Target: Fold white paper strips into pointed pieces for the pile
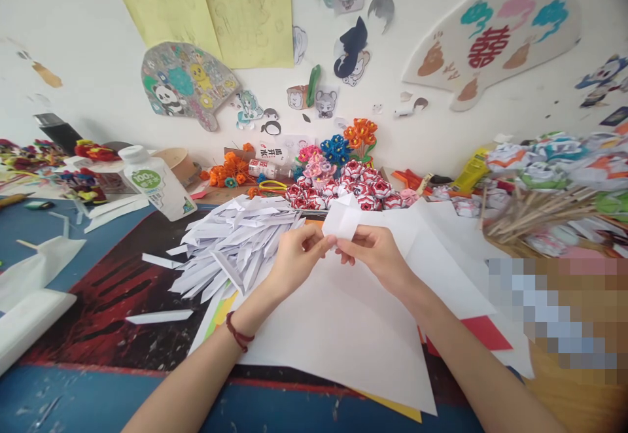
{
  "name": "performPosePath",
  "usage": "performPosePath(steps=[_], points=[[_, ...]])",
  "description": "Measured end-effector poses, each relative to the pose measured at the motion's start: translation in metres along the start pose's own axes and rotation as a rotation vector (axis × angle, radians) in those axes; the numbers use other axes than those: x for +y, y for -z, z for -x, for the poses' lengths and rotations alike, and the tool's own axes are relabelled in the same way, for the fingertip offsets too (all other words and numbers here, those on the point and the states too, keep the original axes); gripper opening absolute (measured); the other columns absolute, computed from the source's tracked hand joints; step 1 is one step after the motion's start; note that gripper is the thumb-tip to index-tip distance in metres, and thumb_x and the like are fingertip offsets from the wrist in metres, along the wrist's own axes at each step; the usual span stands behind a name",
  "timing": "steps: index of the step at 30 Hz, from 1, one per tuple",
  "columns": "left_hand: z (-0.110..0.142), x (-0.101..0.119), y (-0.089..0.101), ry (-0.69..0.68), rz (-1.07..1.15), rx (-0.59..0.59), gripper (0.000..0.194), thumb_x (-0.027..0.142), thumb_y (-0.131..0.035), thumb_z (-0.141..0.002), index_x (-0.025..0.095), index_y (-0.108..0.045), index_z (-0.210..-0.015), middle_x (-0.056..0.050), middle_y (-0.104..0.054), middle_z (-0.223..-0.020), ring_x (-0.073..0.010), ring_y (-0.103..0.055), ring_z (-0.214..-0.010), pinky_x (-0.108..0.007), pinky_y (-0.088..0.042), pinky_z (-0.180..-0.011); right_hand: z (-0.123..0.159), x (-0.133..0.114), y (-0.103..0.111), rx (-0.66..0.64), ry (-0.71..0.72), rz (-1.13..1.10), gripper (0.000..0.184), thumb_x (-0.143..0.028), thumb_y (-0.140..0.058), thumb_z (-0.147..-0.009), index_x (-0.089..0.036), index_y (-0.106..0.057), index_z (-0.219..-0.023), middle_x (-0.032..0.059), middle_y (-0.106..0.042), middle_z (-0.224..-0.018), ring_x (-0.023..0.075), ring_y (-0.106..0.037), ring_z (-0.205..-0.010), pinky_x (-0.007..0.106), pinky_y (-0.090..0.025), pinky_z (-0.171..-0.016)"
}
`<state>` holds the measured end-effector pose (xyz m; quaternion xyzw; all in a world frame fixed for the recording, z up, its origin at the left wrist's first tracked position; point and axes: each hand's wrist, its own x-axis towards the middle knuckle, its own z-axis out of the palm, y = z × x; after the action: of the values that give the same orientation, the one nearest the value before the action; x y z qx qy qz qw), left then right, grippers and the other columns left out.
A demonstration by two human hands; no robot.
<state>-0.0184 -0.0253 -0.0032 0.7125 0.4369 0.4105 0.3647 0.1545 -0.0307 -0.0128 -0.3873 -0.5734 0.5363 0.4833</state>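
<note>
The left hand (300, 256) and the right hand (375, 254) are holding a small folded white paper (342, 218) between them, raised over the far part of a large white sheet (338, 328) in the middle of the scene. The left thumb and forefinger are clamping on the paper's lower edge, while the right thumb and forefinger are pinching the same edge just beside them; the remaining fingers are curling beneath, partly hidden, so whether they are touching the paper I cannot tell. A dark red cord bracelet (239, 333) is circling the left wrist. To the left of the hands, a heap of folded white strips (235, 243) is lying on a black-and-red mat (112, 295), and two loose strips (159, 316) are lying apart from it farther left. On the far left, a white bottle (159, 183) is leaning at a tilt. Beyond the paper, red-and-white flowers (366, 183) are standing clustered, with blue flowers (335, 152) and orange flowers (362, 133) rising behind. To the right, more white sheets (444, 266) are overlapping, and a red sheet (485, 333) is showing from under them. A blue tabletop (93, 397) is showing along the near side.
</note>
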Motion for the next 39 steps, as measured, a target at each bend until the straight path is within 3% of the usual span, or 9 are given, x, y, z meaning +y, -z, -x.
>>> performPosePath(steps=[6, 20, 32, 39], points=[[-0.0007, 0.001, 0.003, -0.003, 0.06, -0.015, 0.028, 0.04, -0.056, -0.085, 0.015, -0.057, -0.07, 0.0, -0.059, -0.066, -0.0101, -0.052, -0.062, -0.021, -0.037, -0.058, 0.0008, -0.0008, 0.0009, 0.032, 0.007, 0.014, 0.018, -0.031, -0.07, -0.076, -0.014, -0.07, -0.079, 0.0041, -0.065, -0.07, 0.0128, -0.057, -0.056, 0.026, -0.044, -0.051], [0.0046, 0.0061, -0.001, -0.05, -0.06, 0.092, 0.029, 0.033, -0.052, -0.087, 0.016, -0.054, -0.063, 0.001, -0.055, -0.059, -0.0097, -0.046, -0.056, -0.022, -0.036, -0.056, 0.0009, -0.0037, 0.0013, 0.006, 0.013, 0.025, 0.024, -0.038, -0.07, -0.075, -0.014, -0.069, -0.074, 0.0052, -0.066, -0.071, 0.0143, -0.059, -0.057, 0.027, -0.045, -0.051], [0.0063, 0.0068, -0.0008, -0.099, -0.179, 0.082, 0.029, 0.029, -0.046, -0.091, 0.016, -0.058, -0.069, 0.0, -0.059, -0.064, -0.0107, -0.05, -0.061, -0.023, -0.037, -0.061, -0.0002, -0.0027, 0.0022, 0.009, 0.026, 0.049, 0.021, -0.035, -0.07, -0.075, -0.014, -0.068, -0.076, 0.0037, -0.065, -0.068, 0.0131, -0.057, -0.056, 0.027, -0.045, -0.053], [0.0068, 0.0091, -0.0005, -0.082, -0.118, 0.062, 0.029, 0.028, -0.048, -0.089, 0.016, -0.055, -0.064, 0.001, -0.056, -0.06, -0.0097, -0.05, -0.058, -0.022, -0.037, -0.058, -0.0009, -0.0004, 0.0038, -0.047, -0.042, 0.009, 0.021, -0.034, -0.069, -0.074, -0.013, -0.066, -0.074, 0.0028, -0.063, -0.064, 0.0126, -0.055, -0.053, 0.027, -0.045, -0.052]])
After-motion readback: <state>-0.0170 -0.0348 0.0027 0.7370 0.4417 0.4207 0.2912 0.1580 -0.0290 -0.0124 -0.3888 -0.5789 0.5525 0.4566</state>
